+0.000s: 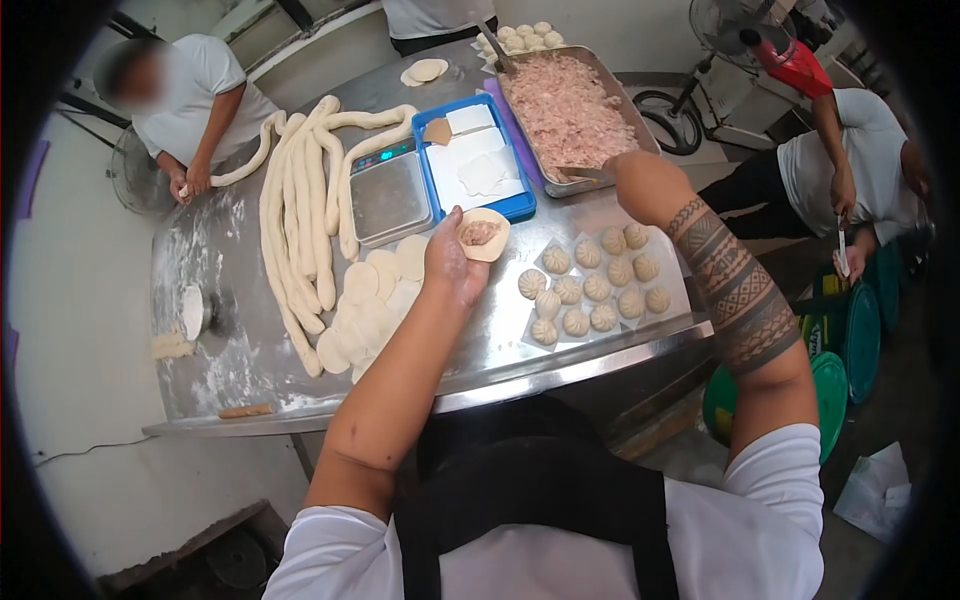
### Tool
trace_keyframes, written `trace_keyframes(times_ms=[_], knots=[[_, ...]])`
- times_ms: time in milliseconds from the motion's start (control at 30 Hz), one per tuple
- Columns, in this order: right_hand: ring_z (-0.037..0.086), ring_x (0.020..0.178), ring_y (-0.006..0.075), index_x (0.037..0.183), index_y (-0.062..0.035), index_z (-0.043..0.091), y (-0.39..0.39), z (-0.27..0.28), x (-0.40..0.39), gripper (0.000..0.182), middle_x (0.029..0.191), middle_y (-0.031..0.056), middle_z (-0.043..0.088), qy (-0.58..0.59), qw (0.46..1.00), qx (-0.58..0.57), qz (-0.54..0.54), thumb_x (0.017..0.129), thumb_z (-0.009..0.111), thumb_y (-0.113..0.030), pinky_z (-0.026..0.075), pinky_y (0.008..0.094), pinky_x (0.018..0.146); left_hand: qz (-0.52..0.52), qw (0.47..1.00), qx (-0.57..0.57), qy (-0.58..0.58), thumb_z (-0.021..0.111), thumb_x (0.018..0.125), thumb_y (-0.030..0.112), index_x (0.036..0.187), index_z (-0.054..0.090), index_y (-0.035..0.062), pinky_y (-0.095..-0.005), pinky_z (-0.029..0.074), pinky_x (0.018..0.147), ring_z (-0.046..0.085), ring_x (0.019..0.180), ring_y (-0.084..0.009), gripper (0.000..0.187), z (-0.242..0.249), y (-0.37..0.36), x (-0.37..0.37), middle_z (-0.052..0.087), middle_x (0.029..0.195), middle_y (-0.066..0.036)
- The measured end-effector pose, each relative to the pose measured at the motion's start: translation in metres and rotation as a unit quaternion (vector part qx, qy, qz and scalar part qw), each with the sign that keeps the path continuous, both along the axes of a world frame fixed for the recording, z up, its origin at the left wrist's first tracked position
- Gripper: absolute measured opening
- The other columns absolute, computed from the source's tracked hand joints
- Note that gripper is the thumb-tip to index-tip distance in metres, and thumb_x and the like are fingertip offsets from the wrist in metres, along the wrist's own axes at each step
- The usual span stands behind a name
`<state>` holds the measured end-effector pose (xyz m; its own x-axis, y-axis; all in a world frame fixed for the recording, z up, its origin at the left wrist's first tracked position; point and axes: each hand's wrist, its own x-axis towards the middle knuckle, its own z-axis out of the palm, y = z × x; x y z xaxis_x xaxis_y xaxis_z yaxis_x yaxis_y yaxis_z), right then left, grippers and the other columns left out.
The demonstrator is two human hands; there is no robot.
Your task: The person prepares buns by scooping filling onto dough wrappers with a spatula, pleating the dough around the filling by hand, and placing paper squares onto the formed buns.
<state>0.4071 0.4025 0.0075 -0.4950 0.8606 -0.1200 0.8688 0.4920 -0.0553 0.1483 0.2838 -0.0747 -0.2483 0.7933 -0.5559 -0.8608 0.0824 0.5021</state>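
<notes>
Fingers of left hand [452, 262] cradle a filled dough wrapper [484, 234] above the tabletop [240, 360]; right hand [628, 172] grips a spatula [580, 173] in the minced-meat tray [600, 75]. Risk: tilting the palm spills filling onto finished dumplings [595, 285].
</notes>
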Motion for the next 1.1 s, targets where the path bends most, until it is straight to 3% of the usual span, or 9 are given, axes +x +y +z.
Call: trace_keyframes(times_ms=[100, 200, 400, 500, 600, 733, 833, 933, 1100], knots=[[0.073, 0.092, 0.0330, 0.118, -0.0043, 0.072, 0.033, -0.020, 0.015, 0.035, 0.103, 0.0191, 0.073, 0.021, 0.996, -0.027, 0.080, 0.089, 0.053, -0.005, 0.057, 0.0449, 0.076, 0.000, 1.000, -0.001, 0.001, 0.051, 0.107, 0.022, 0.125, 0.050, -0.0011, -0.0483, 0.054, 0.103, 0.065, 0.114, -0.0316, 0.029, 0.000, 0.000, 0.000, 0.061, 0.120, -0.017], [0.073, 0.080, 0.0263, 0.120, -0.0003, 0.071, 0.050, -0.013, 0.032, 0.036, 0.091, 0.0178, 0.072, 0.091, 0.978, -0.143, 0.122, 0.090, 0.053, -0.005, 0.056, 0.0401, 0.069, -0.002, 1.000, -0.004, 0.001, 0.051, 0.107, 0.022, 0.124, 0.050, -0.0004, -0.0487, 0.055, 0.102, 0.065, 0.112, -0.0317, 0.028, -0.002, 0.003, 0.002, 0.061, 0.119, -0.017], [0.062, 0.065, 0.0156, 0.124, 0.0032, 0.069, 0.027, -0.005, 0.060, 0.035, 0.077, 0.0106, 0.067, 0.263, 0.911, -0.313, -0.049, 0.095, 0.052, -0.004, 0.052, 0.0329, 0.062, -0.017, 1.000, 0.014, -0.011, 0.051, 0.107, 0.022, 0.124, 0.050, -0.0002, -0.0491, 0.055, 0.101, 0.065, 0.112, -0.0324, 0.028, -0.006, 0.008, 0.004, 0.061, 0.119, -0.018], [0.062, 0.080, 0.0163, 0.130, -0.0041, 0.068, -0.022, 0.019, 0.042, 0.044, 0.093, 0.0141, 0.070, 0.322, 0.887, -0.323, -0.075, 0.090, 0.052, 0.005, 0.051, 0.0299, 0.074, -0.028, 0.998, 0.048, -0.033, 0.049, 0.107, 0.023, 0.126, 0.049, -0.0010, -0.0496, 0.054, 0.103, 0.065, 0.113, -0.0327, 0.030, -0.001, 0.012, 0.008, 0.061, 0.121, -0.018], [0.063, 0.089, 0.0304, 0.135, -0.0139, 0.068, -0.067, 0.012, 0.029, 0.053, 0.097, 0.0140, 0.066, 0.305, 0.943, -0.095, 0.096, 0.088, 0.054, 0.005, 0.052, 0.0376, 0.081, -0.056, 0.991, 0.100, -0.073, 0.044, 0.109, 0.027, 0.131, 0.048, -0.0017, -0.0508, 0.051, 0.106, 0.063, 0.117, -0.0330, 0.037, 0.022, 0.015, 0.019, 0.062, 0.122, -0.019], [0.059, 0.092, 0.0340, 0.136, -0.0157, 0.067, -0.112, 0.006, 0.014, 0.056, 0.095, 0.0132, 0.056, 0.203, 0.972, 0.075, 0.088, 0.084, 0.055, 0.005, 0.051, 0.0461, 0.084, -0.014, 0.995, 0.080, -0.066, 0.044, 0.110, 0.032, 0.127, 0.052, -0.0011, -0.0488, 0.050, 0.106, 0.064, 0.113, -0.0318, 0.038, 0.062, 0.010, 0.040, 0.065, 0.115, -0.017], [0.059, 0.093, 0.0334, 0.137, -0.0156, 0.066, -0.126, 0.009, 0.019, 0.057, 0.096, 0.0128, 0.057, 0.199, 0.975, 0.027, 0.089, 0.085, 0.055, 0.005, 0.051, 0.0449, 0.084, -0.058, 0.995, 0.073, -0.042, 0.041, 0.111, 0.029, 0.131, 0.051, -0.0058, -0.0496, 0.045, 0.114, 0.058, 0.125, -0.0325, 0.041, 0.063, 0.007, 0.040, 0.059, 0.129, -0.019], [0.062, 0.092, 0.0348, 0.140, -0.0147, 0.062, -0.127, 0.035, 0.031, 0.058, 0.096, 0.0143, 0.061, 0.205, 0.978, -0.007, 0.047, 0.086, 0.054, 0.004, 0.053, 0.0459, 0.083, -0.062, 0.993, 0.098, -0.018, 0.043, 0.111, 0.024, 0.129, 0.053, -0.0060, -0.0478, 0.047, 0.112, 0.059, 0.123, -0.0311, 0.037, 0.036, 0.013, 0.033, 0.060, 0.128, -0.019], [0.065, 0.089, 0.0353, 0.143, -0.0126, 0.059, -0.129, 0.046, 0.032, 0.058, 0.092, 0.0169, 0.063, 0.314, 0.947, -0.054, 0.027, 0.088, 0.051, 0.005, 0.053, 0.0444, 0.079, -0.045, 0.995, 0.092, -0.010, 0.049, 0.107, 0.014, 0.127, 0.056, -0.0053, -0.0437, 0.051, 0.109, 0.064, 0.117, -0.0281, 0.028, 0.044, 0.017, 0.028, 0.064, 0.122, -0.017]])
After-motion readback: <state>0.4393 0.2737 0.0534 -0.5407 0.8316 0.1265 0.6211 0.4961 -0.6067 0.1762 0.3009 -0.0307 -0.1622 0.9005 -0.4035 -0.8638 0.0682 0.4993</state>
